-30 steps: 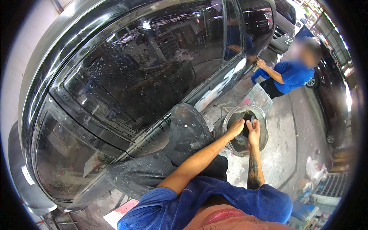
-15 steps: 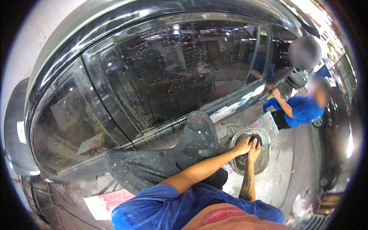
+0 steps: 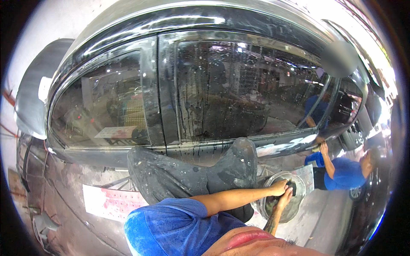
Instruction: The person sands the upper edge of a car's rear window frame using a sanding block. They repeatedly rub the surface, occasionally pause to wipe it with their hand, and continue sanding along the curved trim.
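Note:
Both hands are together over a round, greyish bucket (image 3: 299,209) on my right. My left hand (image 3: 279,188) and my right hand (image 3: 285,199) close round a small black piece (image 3: 292,186), which looks soft; its exact kind cannot be made out. My right hand sits just below the left, its fingers against the piece. What lies inside the bucket is mostly hidden by my hands. In front of my knees stands a black car (image 3: 213,149), its side windows (image 3: 226,98) spotted with drops and streaks.
A co-worker in a blue shirt (image 3: 348,173) is at the car's right end, one hand (image 3: 323,148) at its lower side. A blue container (image 3: 315,159) is near that person. A red-and-white perforated board (image 3: 111,202) lies left of my legs. Beyond the co-worker is another dark car (image 3: 363,213).
My view has turned, so the car now runs more level across it. Both hands remain at the bucket with the black piece, their fingers slightly shifted around it.

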Motion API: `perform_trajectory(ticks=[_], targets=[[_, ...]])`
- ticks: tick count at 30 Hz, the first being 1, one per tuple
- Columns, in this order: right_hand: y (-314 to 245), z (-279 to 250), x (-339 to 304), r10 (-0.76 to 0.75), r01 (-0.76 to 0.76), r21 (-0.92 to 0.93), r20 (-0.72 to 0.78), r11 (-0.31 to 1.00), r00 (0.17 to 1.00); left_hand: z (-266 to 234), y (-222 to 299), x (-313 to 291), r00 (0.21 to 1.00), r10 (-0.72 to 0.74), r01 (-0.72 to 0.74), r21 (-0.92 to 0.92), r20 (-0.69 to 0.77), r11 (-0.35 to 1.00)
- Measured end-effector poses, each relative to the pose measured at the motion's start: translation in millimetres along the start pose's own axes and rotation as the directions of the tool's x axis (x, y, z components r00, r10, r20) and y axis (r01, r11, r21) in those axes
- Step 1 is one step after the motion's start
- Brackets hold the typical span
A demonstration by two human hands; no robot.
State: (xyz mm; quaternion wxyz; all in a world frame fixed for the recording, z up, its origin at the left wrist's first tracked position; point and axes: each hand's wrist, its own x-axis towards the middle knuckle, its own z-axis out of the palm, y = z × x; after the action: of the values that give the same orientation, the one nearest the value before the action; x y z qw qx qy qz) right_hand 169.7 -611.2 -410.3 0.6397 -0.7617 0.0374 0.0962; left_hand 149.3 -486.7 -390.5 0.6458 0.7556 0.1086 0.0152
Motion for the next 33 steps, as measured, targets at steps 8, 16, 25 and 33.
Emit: perform_trajectory(ticks=[8,16,25,33], targets=[[-11,-27,5,0.042,-0.108,0.282,0.231,0.953,0.972,22,-26,19,0.989,0.082,-0.085,-0.02,-0.119,0.996],[-5,-33,19,0.091,-0.122,0.132,0.222,0.984,0.971,31,-26,27,0.989,0.0,-0.012,-0.078,-0.147,0.997],[-2,-59,70,-0.417,0.381,-0.596,0.084,0.707,0.905,22,-10,2,0.999,0.008,-0.02,0.361,0.034,0.932],[35,21,59,-0.095,0.219,-0.664,0.218,0.715,0.971,0,-9,-14,0.868,0.464,-0.471,0.005,-0.177,0.882]])
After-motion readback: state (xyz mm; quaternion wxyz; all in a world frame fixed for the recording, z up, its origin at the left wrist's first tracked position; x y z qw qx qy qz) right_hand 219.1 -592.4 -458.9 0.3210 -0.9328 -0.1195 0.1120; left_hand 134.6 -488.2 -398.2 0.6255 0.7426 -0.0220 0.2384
